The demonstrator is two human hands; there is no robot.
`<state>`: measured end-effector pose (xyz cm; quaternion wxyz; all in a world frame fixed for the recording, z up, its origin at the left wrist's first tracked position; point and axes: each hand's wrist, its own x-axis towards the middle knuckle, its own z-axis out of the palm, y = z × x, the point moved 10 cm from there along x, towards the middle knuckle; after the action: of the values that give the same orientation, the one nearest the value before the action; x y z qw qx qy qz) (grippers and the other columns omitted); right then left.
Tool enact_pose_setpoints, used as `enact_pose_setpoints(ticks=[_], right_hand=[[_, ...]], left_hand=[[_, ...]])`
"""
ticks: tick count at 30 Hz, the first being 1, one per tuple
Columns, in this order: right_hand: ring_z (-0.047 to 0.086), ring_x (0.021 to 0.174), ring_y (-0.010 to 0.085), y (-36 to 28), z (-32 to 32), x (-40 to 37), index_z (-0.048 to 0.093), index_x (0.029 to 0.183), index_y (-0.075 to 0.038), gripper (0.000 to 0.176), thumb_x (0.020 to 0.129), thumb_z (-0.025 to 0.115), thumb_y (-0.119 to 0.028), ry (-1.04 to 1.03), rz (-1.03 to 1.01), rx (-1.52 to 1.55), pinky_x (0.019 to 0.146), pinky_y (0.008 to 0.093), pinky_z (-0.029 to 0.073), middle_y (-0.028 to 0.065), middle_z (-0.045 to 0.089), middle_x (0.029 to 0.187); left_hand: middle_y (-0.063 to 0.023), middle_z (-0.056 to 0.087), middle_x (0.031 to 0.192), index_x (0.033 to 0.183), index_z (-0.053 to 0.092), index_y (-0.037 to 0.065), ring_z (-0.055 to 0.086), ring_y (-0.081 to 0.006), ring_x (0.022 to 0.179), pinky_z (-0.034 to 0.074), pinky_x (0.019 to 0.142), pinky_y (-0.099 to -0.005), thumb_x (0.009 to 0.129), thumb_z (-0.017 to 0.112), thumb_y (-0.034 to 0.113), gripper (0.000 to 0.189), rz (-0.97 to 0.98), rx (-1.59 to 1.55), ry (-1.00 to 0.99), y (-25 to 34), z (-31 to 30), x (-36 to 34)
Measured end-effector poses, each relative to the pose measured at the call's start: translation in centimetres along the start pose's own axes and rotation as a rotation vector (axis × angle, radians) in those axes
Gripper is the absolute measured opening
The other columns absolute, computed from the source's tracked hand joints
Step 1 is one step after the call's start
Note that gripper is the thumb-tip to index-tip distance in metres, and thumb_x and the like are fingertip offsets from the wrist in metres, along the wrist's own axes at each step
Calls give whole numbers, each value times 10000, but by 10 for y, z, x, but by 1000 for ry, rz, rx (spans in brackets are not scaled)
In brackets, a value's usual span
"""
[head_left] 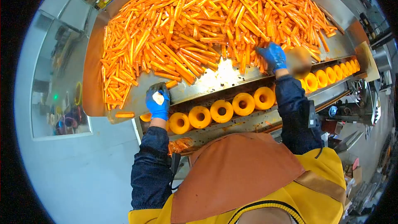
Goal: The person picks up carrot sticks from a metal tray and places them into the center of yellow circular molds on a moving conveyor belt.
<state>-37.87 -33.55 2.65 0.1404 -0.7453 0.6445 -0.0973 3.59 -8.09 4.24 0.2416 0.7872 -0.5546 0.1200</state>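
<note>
Orange sticks (186, 29) lie heaped in a wide metal tray (93, 70). My left hand (157, 101), in a blue glove with a dark, stained fingertip area, is at the tray's front edge with its fingers curled; a small whitish patch shows on it, and what it may hold is too small to name. Over the front of the heap, my right hand (273, 57), also blue-gloved, reaches to the sticks with its fingers partly spread. Between and below the hands runs a row of yellow-orange round funnels (222, 111) with dark centre holes.
More funnels (321, 78) continue to the right. A loose orange stick (124, 115) lies at the tray's front left corner. Orange material (179, 145) sits below the funnels. A brown apron (236, 174) covers my front. Tools and boxes stand at the far right.
</note>
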Motion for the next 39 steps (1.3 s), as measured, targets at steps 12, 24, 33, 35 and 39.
enact_pose_setpoints(ticks=[12,24,33,35,39], right_hand=[[654,915,398,22,4,15,702,903,18,467,719,685,-411,-47,17,-93,814,458,527,279,654,958],[632,773,114,12,51,-149,692,944,-42,204,864,673,-229,-435,287,1418,720,277,506,37,688,869],[611,766,104,34,67,-175,685,995,-11,230,835,729,-169,-109,152,1179,689,280,507,22,683,866],[596,732,96,45,49,-179,684,1002,-9,223,848,719,-167,46,212,1249,661,265,500,10,673,848],[595,824,88,16,54,-192,670,1066,-10,228,866,692,-118,-131,136,1244,737,259,503,16,668,932]], left_hand=[[-121,684,873,859,709,113,630,-333,819,504,750,-412,841,596,240,171,-19,-10,-33,-4,2,0],[-137,684,829,857,705,79,625,-351,753,497,715,-428,871,581,300,253,-20,39,-31,-5,2,-1],[-118,683,835,829,709,107,627,-333,792,504,737,-426,842,595,251,184,-18,-11,6,-3,0,1],[-121,682,835,829,709,109,627,-336,791,504,736,-428,846,593,246,181,-13,18,30,2,-6,1],[-123,682,859,836,709,113,625,-342,803,504,743,-433,857,577,250,192,-60,-2,-32,-9,4,-2]])
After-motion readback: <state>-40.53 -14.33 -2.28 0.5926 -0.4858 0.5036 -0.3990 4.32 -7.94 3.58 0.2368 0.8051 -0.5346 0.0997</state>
